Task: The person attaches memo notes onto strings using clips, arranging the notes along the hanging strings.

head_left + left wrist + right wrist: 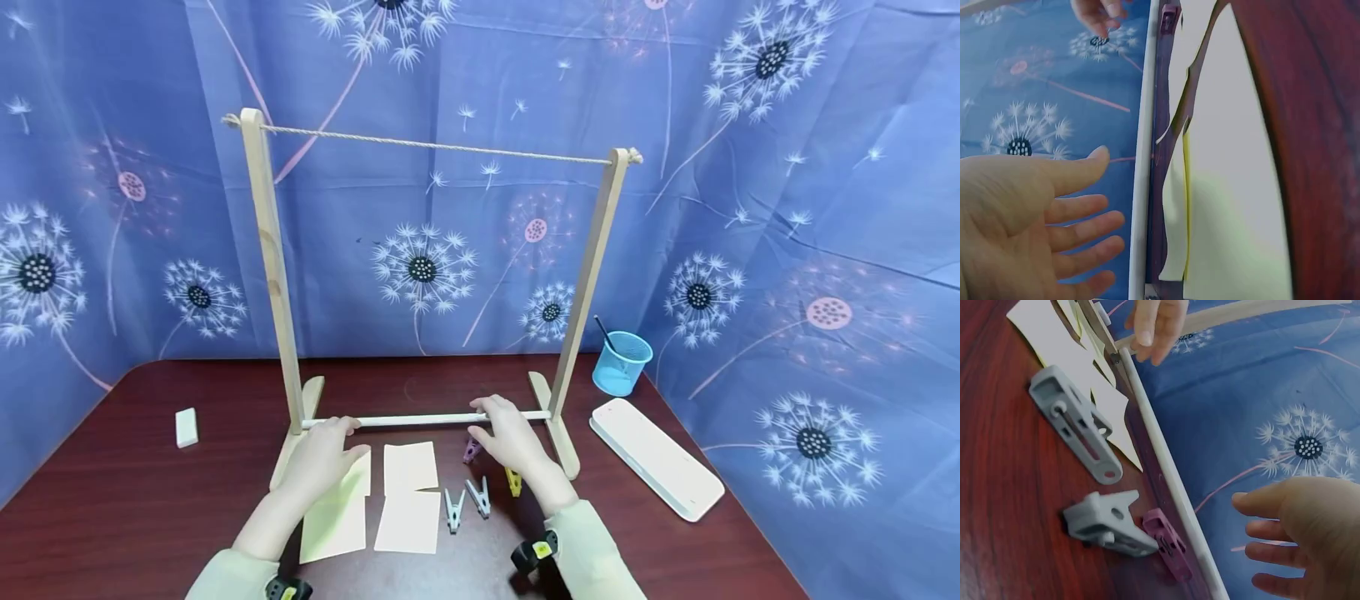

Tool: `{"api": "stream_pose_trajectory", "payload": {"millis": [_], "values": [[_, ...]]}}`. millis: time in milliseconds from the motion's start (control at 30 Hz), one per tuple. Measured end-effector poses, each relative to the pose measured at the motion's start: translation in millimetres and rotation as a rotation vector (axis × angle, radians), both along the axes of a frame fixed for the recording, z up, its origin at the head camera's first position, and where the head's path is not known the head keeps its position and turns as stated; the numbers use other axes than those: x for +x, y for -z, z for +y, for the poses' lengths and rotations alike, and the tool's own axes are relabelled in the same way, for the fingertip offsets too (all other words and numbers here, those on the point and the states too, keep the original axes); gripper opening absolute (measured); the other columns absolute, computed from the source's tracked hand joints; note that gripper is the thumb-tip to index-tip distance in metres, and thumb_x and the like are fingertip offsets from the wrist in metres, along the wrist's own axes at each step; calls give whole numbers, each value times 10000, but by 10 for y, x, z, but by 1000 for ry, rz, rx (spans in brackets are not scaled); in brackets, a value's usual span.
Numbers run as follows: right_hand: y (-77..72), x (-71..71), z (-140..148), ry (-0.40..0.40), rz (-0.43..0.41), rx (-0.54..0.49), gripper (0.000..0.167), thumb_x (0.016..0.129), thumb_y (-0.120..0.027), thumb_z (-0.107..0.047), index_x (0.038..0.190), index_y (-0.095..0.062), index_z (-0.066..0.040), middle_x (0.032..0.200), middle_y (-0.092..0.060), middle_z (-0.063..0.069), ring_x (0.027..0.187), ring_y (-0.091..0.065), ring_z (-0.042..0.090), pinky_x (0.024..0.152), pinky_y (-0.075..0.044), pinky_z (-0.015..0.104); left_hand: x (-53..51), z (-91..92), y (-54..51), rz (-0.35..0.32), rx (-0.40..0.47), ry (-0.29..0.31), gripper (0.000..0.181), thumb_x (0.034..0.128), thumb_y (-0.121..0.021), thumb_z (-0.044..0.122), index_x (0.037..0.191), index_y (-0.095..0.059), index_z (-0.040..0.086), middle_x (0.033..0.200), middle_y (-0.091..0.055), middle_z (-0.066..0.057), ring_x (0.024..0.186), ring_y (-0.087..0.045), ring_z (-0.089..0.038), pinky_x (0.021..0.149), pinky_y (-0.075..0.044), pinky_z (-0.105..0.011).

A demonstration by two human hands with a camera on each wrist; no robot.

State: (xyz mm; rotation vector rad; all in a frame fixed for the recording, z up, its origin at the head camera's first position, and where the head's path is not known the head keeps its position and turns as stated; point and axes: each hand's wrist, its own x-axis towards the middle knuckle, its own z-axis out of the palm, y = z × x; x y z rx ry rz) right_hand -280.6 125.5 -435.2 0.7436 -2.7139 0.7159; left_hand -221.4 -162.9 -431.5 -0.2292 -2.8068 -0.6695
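Both hands hover close to the white lower bar [416,420] of a wooden rack, holding nothing. My left hand [318,458] is toward the bar's left end, over the pale yellow sticky notes [332,532]; its fingers look extended in the left wrist view. The right hand [510,435] is toward the other end, above a purple clothespin [472,450] and a yellow clothespin [513,482], fingers slightly bent. Two grey clothespins [1075,425] lie between the notes and the right arm. More cream notes [407,523] lie between the hands. A rope [435,146] is strung between the rack's posts [272,250].
A white box [656,458] lies at the right, with a blue mesh pen cup [621,367] holding a dark pen behind it. A small white block [186,427] is at the left of the dark red table [120,508]. Blue dandelion-print cloth [480,317] hangs behind.
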Motion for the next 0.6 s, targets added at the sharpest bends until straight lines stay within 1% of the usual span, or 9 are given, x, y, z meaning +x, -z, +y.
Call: {"api": "stream_pose_trajectory", "payload": {"millis": [133,200,267,433,500,600], "values": [[43,-17,72,-17,-59,-9,331,896,-701,-133,1205,-627,-41,1077,-640,101,1023,-629,269,870,-518,427,-19,-80,8,-110,13,26,415,845,-753,215,1156,-651,-41,1077,-697,-202,1003,-662,-374,829,-522,-498],[64,-34,104,-22,-64,6,310,886,-709,-121,1179,-641,-45,1050,-641,90,995,-634,258,851,-521,410,-32,-120,16,-147,14,35,437,832,-764,203,1167,-649,-53,1101,-693,-212,1022,-659,-374,842,-520,-498],[78,-50,131,-26,-77,20,289,879,-715,-112,1155,-655,-52,1024,-641,71,974,-633,240,837,-520,391,-45,-156,19,-170,5,49,451,816,-778,188,1167,-645,-63,1105,-690,-218,1029,-655,-375,850,-518,-497],[114,-83,175,-50,-95,55,236,871,-715,-86,1102,-673,-60,998,-659,46,968,-638,230,844,-512,398,-70,-210,41,-177,-36,100,505,780,-809,204,1169,-644,-74,1113,-680,-222,1050,-642,-382,881,-508,-494],[134,-88,184,-56,-103,57,223,864,-716,-70,1083,-675,-54,994,-673,55,966,-651,237,848,-514,408,-76,-226,80,-175,-49,119,530,770,-816,216,1179,-643,-75,1132,-667,-227,1060,-634,-387,886,-508,-490],[155,-79,192,-56,-137,51,207,864,-710,-54,1068,-677,-48,1001,-692,71,965,-660,244,850,-514,418,-79,-248,150,-171,-77,139,563,757,-824,229,1190,-637,-79,1134,-647,-225,1060,-620,-401,882,-509,-488]]}}
